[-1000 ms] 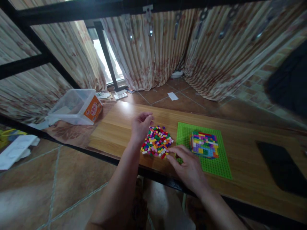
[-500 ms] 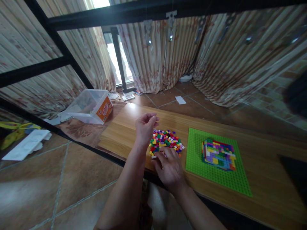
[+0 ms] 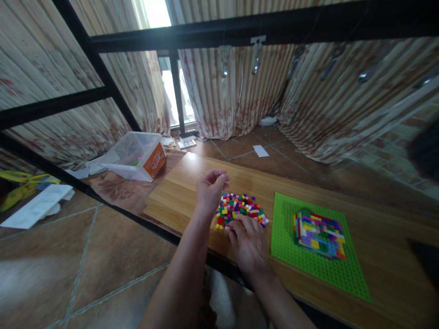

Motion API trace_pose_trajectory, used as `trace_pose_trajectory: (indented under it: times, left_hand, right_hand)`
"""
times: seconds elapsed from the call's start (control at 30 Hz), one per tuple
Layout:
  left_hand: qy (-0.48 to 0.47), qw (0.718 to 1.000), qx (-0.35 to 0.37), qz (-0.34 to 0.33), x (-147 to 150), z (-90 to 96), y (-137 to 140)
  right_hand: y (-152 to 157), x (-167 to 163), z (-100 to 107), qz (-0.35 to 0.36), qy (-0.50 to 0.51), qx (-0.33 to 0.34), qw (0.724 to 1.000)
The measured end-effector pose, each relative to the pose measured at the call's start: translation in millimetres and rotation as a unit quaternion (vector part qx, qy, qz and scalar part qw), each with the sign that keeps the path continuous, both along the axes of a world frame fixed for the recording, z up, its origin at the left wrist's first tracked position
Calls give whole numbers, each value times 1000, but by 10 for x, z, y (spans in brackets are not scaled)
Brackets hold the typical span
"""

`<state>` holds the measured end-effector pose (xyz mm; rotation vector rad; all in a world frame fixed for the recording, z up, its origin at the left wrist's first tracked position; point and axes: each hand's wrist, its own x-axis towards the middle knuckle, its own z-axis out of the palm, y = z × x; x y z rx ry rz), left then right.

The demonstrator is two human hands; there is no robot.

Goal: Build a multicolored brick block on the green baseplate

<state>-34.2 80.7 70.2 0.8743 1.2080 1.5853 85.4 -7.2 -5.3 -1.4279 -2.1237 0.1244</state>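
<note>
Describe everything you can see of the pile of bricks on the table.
The pile of bricks is a loose, low heap, its small, plastic-looking pieces in mixed colours including red, yellow, green, purple and white. It lies unsorted on the wooden table, left of the green board and apart from it. A purple brick sits at the far edge. The right hand covers part of the near side and seems to touch it; the left hand is by its left side, contact unclear.

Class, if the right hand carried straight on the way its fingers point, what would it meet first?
Most likely the pile of loose bricks: the right hand is at its near edge, though contact is hard to judge.
</note>
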Motion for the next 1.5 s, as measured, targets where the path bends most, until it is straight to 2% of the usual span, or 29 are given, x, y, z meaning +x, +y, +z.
trace_pose_trajectory:
  times: [0.17, 0.27, 0.37, 0.43, 0.53, 0.6, 0.67, 0.77, 0.87, 0.97, 1.23, 1.5]
  left_hand:
    - [45, 999, -12, -22, -49, -83, 52]
    - [178, 983, -16, -37, -109, -171, 76]
    - [367, 928, -15, -56, -160, -230, 59]
    - [448, 888, -16, -99, -173, -235, 27]
    - [498, 849, -11, -177, -156, -198, -32]
    - [525, 825, -15, -211, -127, -160, -71]
    - [566, 789, -26, -237, -90, -128, -108]
    - [637, 728, -36, -253, -27, -108, -160]
    - [683, 687, -43, -246, 37, -106, -202]
    - [699, 670, -51, -244, 93, -98, -232]
    - [706, 666, -41, -238, 167, -108, -279]
    - [712, 654, -38, -254, 154, -143, -251]
  right_hand:
    - [71, 93, -3, -23, -1, 19, 1000]
    - [122, 185, 21, -33, 4, 21, 999]
    - [178, 304, 67, -51, 15, 19, 998]
    - [207, 388, 100, -66, 31, 19, 997]
    - [216, 508, 142, -83, 53, 20, 995]
    - [196, 581, 167, -85, 61, 10, 995]
    - [158, 648, 193, -83, 71, -10, 994]
    - [73, 723, 236, -86, 77, -41, 992]
    - [-27, 755, 274, -92, 61, -75, 991]
    - [-108, 748, 280, -85, 47, -101, 990]
    - [-111, 643, 199, -85, 46, -120, 988]
    - [7, 463, 152, -72, 123, -111, 984]
